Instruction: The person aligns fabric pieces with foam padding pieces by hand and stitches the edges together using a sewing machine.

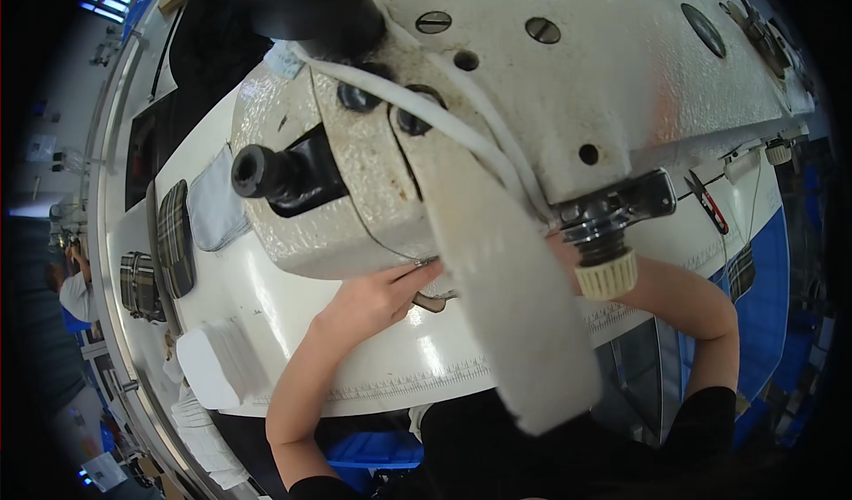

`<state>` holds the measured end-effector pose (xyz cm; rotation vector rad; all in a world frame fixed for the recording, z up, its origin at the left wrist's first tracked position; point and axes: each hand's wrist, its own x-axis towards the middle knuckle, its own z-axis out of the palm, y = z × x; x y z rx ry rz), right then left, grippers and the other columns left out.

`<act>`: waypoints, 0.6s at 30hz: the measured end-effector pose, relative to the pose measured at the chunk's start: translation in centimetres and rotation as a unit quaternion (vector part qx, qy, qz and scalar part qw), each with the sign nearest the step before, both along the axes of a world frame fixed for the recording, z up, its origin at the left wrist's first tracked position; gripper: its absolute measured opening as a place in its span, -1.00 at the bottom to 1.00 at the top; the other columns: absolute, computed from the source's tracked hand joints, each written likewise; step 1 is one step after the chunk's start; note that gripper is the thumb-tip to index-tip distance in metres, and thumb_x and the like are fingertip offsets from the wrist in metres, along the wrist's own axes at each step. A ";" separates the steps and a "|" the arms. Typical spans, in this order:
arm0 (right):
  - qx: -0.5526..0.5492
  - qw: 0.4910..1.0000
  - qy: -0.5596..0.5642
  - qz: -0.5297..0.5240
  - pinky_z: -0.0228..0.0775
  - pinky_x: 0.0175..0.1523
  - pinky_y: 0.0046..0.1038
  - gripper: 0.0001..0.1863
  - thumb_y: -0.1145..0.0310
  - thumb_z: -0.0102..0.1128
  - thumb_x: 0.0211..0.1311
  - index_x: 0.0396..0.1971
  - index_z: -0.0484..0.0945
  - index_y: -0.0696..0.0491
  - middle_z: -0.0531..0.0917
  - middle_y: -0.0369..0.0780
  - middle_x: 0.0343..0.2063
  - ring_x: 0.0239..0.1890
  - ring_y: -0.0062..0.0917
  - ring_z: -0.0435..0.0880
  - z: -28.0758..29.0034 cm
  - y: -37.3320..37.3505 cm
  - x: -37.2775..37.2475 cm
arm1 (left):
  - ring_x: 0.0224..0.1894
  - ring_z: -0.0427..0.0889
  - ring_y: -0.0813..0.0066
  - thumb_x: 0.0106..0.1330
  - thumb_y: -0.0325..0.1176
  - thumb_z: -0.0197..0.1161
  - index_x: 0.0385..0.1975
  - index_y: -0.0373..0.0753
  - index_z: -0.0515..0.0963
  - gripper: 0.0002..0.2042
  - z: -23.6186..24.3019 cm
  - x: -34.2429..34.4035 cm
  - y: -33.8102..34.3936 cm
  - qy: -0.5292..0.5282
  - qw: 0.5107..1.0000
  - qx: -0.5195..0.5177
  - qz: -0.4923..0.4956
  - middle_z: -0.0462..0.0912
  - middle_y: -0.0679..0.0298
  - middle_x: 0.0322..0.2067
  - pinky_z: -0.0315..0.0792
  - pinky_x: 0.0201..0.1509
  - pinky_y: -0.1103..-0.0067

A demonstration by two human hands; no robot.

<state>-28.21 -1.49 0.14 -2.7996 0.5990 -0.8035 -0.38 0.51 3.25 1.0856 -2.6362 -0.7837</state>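
Note:
A cream-white sewing machine head (568, 74) fills the upper middle and covers much of the work. Below its left end is my left hand (377, 300), fingers bent and pressed together beside the needle area; their tips are partly hidden. Just under those fingertips a small brown-edged piece (430, 303) shows; its kind and how it is gripped I cannot make out. My right hand (565, 265) reaches in from the right. The machine's pale hanging lever (515, 305) and ribbed cream knob (607, 275) hide nearly all of it, fingers included.
Plaid fabric pieces (176, 238) and a light blue cloth piece (217, 200) lie on the left. Nearer sits a stack of white pieces (209, 367). Red-handled thread snips (708, 205) rest at right. A printed ruler (408, 383) follows the table's near edge. Another person (75, 291) is far left.

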 end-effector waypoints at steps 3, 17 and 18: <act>-0.001 0.997 -0.057 -0.044 0.49 -0.42 -0.31 -0.92 0.46 0.26 -0.20 -0.68 0.54 0.11 0.55 -0.20 -0.49 -0.46 -0.37 0.63 -1.7 -1.0 1.1 | 0.05 0.64 0.12 0.08 -0.49 0.33 0.09 -0.15 0.61 -0.52 -2.4 2.0 -0.3 -0.016 0.993 0.079 0.091 0.64 0.10 0.04 0.53 0.16 0.37; 0.004 0.993 -0.066 -0.095 0.45 -0.40 -0.30 -0.92 0.49 0.26 -0.32 -0.72 0.53 0.08 0.52 -0.25 -0.55 -0.49 -0.33 0.58 -1.7 -1.4 0.7 | 0.16 0.57 0.05 0.19 -0.41 0.33 0.10 -0.10 0.60 -0.58 -2.1 0.9 -1.6 -0.017 0.994 -0.057 0.088 0.63 0.14 0.07 0.41 0.29 0.25; 0.004 0.993 -0.069 -0.092 0.44 -0.40 -0.30 -0.92 0.49 0.26 -0.32 -0.72 0.53 0.08 0.51 -0.25 -0.55 -0.49 -0.34 0.58 -1.6 -1.4 0.7 | 0.13 0.59 0.04 0.19 -0.44 0.33 0.06 -0.13 0.62 -0.62 -1.2 0.7 -1.5 -0.024 0.991 -0.111 0.069 0.64 0.12 0.04 0.44 0.24 0.24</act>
